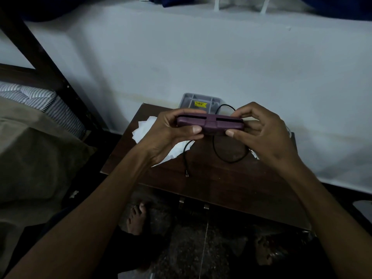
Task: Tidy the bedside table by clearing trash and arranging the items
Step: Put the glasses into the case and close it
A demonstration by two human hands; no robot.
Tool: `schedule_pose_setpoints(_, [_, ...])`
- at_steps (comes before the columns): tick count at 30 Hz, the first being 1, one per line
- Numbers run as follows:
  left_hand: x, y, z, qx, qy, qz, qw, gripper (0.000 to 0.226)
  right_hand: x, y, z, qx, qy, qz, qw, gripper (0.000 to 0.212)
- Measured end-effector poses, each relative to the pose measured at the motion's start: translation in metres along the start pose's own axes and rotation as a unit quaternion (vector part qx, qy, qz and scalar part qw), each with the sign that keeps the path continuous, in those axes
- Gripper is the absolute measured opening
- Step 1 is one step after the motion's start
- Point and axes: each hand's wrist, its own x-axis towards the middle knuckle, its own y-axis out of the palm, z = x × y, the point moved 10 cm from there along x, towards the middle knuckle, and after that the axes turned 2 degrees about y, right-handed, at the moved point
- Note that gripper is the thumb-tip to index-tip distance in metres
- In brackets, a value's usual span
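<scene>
Purple rubbery phone case (210, 123), held edge-on at the centre of the frame above the dark wooden bedside table (211, 184), is pinched at each end: the left hand (171, 133) curls round its left end, the right hand (261, 131) round its right. Below it a thin black cable (219, 156) loops across the tabletop. Crumpled white paper (145, 127) lies at the table's left edge, and a grey plastic tray with a yellow sticker (201, 101) stands against the wall behind.

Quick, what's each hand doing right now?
Left hand: holding the left end of the purple case.
Right hand: fingers pinching the case's right end.
</scene>
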Motion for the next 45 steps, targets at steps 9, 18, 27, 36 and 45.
schedule_pose_setpoints(9, [0.001,-0.006,0.0,0.041,0.011,-0.014,0.999,0.041,-0.003,0.01,0.009,-0.074,-0.019,0.012,0.997,0.042])
schedule_pose_setpoints(18, [-0.006,-0.006,-0.028,0.385,0.135,-0.033,0.912,0.04,-0.006,0.049,0.021,-0.246,-0.095,-0.015,0.965,0.046])
schedule_pose_setpoints(27, [-0.016,-0.011,-0.047,0.739,0.248,-0.026,0.626,0.028,0.026,0.117,0.022,-0.27,-0.144,-0.019,0.952,0.036])
schedule_pose_setpoints(36, [0.078,-0.137,-0.046,0.75,0.225,-0.092,0.615,0.019,0.17,0.209,0.022,-0.406,-0.171,0.056,0.896,0.022])
schedule_pose_setpoints(45, [0.123,-0.179,0.021,0.713,0.18,-0.121,0.666,0.015,0.195,0.256,-0.029,-0.574,-0.174,0.088,0.795,0.031])
